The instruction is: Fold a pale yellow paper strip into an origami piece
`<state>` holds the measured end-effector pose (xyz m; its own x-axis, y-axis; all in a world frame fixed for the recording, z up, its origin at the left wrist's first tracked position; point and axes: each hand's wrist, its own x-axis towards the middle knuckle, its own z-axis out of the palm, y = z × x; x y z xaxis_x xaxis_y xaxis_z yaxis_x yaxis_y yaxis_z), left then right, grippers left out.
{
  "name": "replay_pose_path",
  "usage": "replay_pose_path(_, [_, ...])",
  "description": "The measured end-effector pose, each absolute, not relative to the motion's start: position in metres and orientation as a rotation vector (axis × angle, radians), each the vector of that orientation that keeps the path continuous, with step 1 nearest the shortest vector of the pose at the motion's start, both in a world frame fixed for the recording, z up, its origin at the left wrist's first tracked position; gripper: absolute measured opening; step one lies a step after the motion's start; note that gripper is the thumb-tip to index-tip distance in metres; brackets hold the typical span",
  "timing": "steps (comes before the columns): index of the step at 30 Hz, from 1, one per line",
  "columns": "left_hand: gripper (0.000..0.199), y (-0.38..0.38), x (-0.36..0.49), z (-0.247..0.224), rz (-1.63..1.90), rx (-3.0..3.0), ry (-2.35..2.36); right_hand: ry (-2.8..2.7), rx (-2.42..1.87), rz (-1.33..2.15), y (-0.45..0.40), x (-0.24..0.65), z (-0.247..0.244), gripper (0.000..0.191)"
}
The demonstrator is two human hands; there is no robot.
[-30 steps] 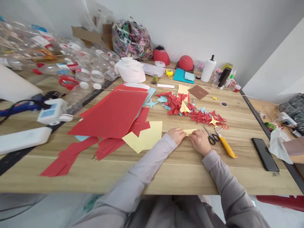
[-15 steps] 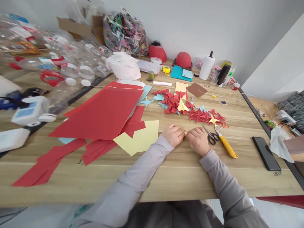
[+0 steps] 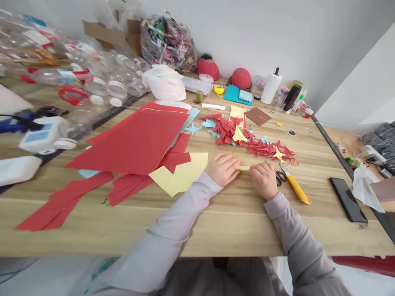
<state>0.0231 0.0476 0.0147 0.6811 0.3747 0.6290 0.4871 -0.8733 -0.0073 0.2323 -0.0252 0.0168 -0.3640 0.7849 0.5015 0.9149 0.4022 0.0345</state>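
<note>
A narrow folded strip of pale yellow paper [image 3: 243,168] spans the gap between my hands, just above the tabletop or on it. My left hand [image 3: 222,169] has its fingers closed over the left end, which is hidden beneath them. At the other end, my right hand [image 3: 263,179] pinches the strip with curled fingers. Black-handled scissors [image 3: 280,177] lie right beside my right hand, partly covered by it. A yellow utility knife [image 3: 298,188] rests to their right. Beyond my hands is a pile of folded red paper stars [image 3: 226,130], with some yellow and blue ones.
Large red paper sheets [image 3: 132,139] and a cut yellow sheet [image 3: 188,172] lie to the left. A phone [image 3: 348,199] is near the right edge. Plastic bottles [image 3: 117,90] crowd the back left. A white bottle [image 3: 270,88] and a brown paper square [image 3: 258,116] are farther back.
My hands have moved apart, my right hand shifting rightward, and more of the yellow strip shows between them. The view has shifted slightly.
</note>
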Motion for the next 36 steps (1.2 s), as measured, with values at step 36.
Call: replay_pose_path(36, [0.040,0.024,0.053,0.011,-2.533,-3.190,-2.151,-1.001,-1.177,0.892,-0.029,0.207,0.012,0.031])
